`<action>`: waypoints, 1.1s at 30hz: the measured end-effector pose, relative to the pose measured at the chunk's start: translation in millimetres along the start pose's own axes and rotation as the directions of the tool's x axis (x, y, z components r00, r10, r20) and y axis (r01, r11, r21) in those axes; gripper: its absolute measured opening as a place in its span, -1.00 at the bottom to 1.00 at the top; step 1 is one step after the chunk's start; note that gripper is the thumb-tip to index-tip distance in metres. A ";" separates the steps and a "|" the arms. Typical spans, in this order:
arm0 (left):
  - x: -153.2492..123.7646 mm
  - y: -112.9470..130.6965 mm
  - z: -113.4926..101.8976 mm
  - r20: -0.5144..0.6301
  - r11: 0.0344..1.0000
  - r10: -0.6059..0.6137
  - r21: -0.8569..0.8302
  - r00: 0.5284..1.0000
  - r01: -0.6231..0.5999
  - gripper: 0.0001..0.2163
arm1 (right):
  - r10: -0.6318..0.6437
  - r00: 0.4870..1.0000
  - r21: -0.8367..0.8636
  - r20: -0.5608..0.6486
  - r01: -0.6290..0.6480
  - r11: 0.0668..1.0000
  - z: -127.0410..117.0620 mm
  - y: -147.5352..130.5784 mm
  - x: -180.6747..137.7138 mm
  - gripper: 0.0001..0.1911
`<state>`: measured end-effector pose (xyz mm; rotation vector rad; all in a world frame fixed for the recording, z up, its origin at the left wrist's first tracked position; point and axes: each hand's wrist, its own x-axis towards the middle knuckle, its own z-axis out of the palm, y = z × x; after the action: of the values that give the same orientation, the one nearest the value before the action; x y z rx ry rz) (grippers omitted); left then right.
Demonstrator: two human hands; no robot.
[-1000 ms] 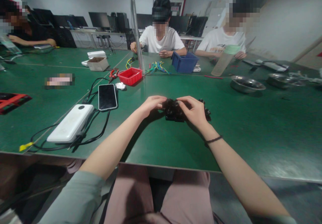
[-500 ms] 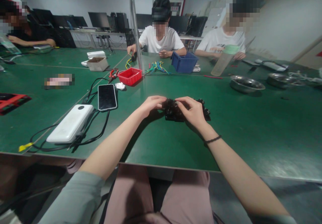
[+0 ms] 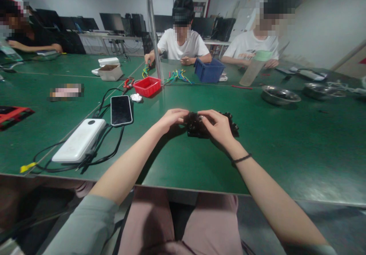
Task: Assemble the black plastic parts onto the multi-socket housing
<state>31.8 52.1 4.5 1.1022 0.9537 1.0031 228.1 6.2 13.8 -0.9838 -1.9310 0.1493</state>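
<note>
Both my hands rest on a black knobbly part (image 3: pixel 197 127) lying on the green table (image 3: pixel 183 159) straight ahead of me. My left hand (image 3: pixel 171 118) curls its fingers onto the part's left end. My right hand (image 3: pixel 219 126) covers its middle, fingers bent and pinched on it, with a black band on the wrist. More of the black part (image 3: pixel 233 125) sticks out to the right of my right hand. What the fingertips touch is hidden.
A white power bank (image 3: pixel 76 145) with black cables and a dark phone (image 3: pixel 121 110) lie to my left. A red tray (image 3: pixel 148 86), coloured wires (image 3: pixel 178 76), a blue bin (image 3: pixel 209 71) and metal bowls (image 3: pixel 280 95) sit farther back. Three people sit across the tables.
My hands and the black part stay in place; the right fingers shift slightly on it. The person opposite has moved a hand toward the wires.
</note>
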 end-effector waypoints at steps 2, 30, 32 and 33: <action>0.5 -0.8 -0.5 0.000 1.000 0.006 0.000 1.000 -0.006 -0.79 | -0.019 1.000 0.000 0.017 0.019 1.000 -0.4 0.2 0.4 -0.78; 0.0 -1.0 -1.6 0.000 1.000 0.013 0.018 1.000 -0.013 -0.74 | -0.026 0.996 -0.016 0.085 0.027 0.999 -5.1 0.5 0.5 -0.61; 0.5 -1.5 -1.9 -0.001 1.000 0.018 0.017 1.000 -0.018 -0.74 | -0.043 0.995 -0.015 0.088 0.044 0.999 -5.2 0.6 0.4 -0.60; 0.7 -1.8 -2.1 -0.001 1.000 0.021 0.018 1.000 -0.021 -0.73 | -0.050 0.995 -0.011 0.087 0.051 0.999 -5.2 0.6 0.4 -0.61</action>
<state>30.3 53.0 2.2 1.1286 0.9550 1.0145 232.4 5.4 16.7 -0.9504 -2.0366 0.1532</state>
